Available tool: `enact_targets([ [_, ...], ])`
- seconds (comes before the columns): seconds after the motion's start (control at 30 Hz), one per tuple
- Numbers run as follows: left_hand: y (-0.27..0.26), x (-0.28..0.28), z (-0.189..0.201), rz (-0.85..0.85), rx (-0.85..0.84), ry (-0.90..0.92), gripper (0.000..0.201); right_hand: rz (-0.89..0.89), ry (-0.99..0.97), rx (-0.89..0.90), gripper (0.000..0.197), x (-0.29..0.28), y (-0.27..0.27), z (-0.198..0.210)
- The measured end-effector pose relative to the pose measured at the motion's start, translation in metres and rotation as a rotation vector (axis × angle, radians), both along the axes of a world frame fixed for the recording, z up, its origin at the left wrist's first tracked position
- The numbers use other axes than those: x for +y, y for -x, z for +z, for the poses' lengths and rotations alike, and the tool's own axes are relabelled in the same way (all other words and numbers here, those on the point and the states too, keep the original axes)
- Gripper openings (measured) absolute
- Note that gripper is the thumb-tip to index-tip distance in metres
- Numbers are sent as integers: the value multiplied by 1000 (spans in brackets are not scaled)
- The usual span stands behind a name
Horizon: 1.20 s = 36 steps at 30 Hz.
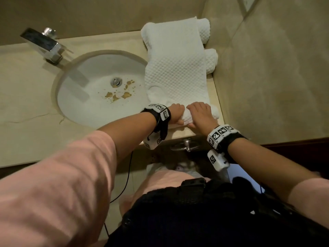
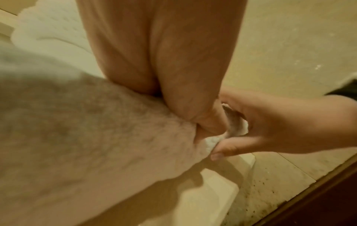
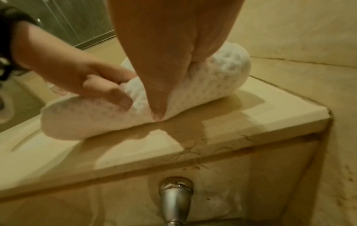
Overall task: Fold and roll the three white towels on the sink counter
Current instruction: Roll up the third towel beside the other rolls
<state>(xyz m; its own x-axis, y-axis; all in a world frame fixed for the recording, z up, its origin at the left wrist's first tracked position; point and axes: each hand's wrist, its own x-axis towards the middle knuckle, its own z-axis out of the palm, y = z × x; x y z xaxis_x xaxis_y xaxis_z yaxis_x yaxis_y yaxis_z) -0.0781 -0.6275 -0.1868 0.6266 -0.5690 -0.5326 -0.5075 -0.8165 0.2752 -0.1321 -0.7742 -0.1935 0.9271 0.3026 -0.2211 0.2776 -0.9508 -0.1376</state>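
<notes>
A white waffle towel (image 1: 175, 68), folded into a long strip, lies on the counter to the right of the sink, running from the back wall to the front edge. Its near end is rolled up (image 3: 212, 85). My left hand (image 1: 175, 114) and right hand (image 1: 201, 113) sit side by side on this roll, fingers curled over its top and thumbs at its near side. The right wrist view shows the left hand (image 3: 86, 81) pinching the roll (image 2: 77, 137). Two other rolled white towels (image 1: 204, 31) (image 1: 211, 59) lie against the right wall, partly under the strip.
The round sink basin (image 1: 80, 104) with brown specks lies left of the towel, and the chrome faucet (image 1: 44, 45) stands behind it. A tiled wall (image 1: 267, 68) borders the counter (image 1: 26, 104) on the right. A metal knob (image 1: 187, 145) sticks out below the counter's front edge.
</notes>
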Motion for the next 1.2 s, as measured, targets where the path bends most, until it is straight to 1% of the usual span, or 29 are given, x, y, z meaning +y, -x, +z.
enact_targets([
  [0.07, -5, 1, 2, -5, 36, 16, 50, -17, -19, 6, 55, 0, -1, 0],
  [0.13, -5, 0, 4, -13, 29, 14, 48, -46, -24, 55, 40, 4, -11, 7],
  [0.2, -2, 0, 2, -8, -36, 20, 48, -54, 21, 112, 24, 12, -24, 17],
  [0.27, 6, 5, -3, 3, -154, 19, 50, -53, 74, 184, 17, 16, -36, 25],
  [0.33, 14, 11, -9, 13, -278, -2, 59, -69, 86, 243, 23, 17, -46, 28],
  [0.37, 18, 14, -11, 21, -313, -13, 65, -81, 81, 269, 28, 17, -50, 29],
  [0.4, 21, 16, -13, 38, -323, -10, 68, -87, 79, 293, 35, 17, -54, 30],
  [0.43, 21, 18, -13, 53, -313, 1, 66, -89, 84, 316, 39, 18, -57, 31],
  [0.53, 10, 20, -8, 96, -223, 59, 57, -105, 98, 407, 46, 17, -70, 38],
  [0.63, -8, 27, 2, 150, -61, 165, 57, -105, 64, 453, 59, 15, -76, 45],
  [0.7, -19, 32, 5, 165, 31, 217, 56, -101, 48, 429, 71, 16, -74, 46],
  [0.77, -28, 35, 4, 152, 98, 229, 53, -77, 56, 302, 82, 19, -65, 42],
  [0.8, -32, 36, 2, 152, 129, 227, 51, -51, 73, 213, 82, 20, -59, 37],
  [0.83, -35, 37, 1, 156, 156, 234, 50, -18, 100, 133, 76, 21, -52, 32],
  [0.9, -39, 39, 1, 176, 199, 240, 55, 5, 123, 16, 58, 21, -41, 24],
  [0.93, -41, 38, 1, 185, 205, 235, 58, -12, 110, 1, 50, 21, -39, 23],
  [1.0, -41, 34, 1, 159, 157, 176, 58, -51, 81, 56, 39, 23, -43, 27],
  [1.03, -39, 31, 2, 132, 95, 123, 57, -62, 76, 106, 37, 25, -49, 31],
  [1.1, -34, 24, 2, 116, -52, 31, 59, -87, 47, 177, 40, 26, -64, 33],
  [1.2, -16, 17, -4, 149, -218, 3, 63, -95, 4, 255, 48, 23, -83, 32],
])
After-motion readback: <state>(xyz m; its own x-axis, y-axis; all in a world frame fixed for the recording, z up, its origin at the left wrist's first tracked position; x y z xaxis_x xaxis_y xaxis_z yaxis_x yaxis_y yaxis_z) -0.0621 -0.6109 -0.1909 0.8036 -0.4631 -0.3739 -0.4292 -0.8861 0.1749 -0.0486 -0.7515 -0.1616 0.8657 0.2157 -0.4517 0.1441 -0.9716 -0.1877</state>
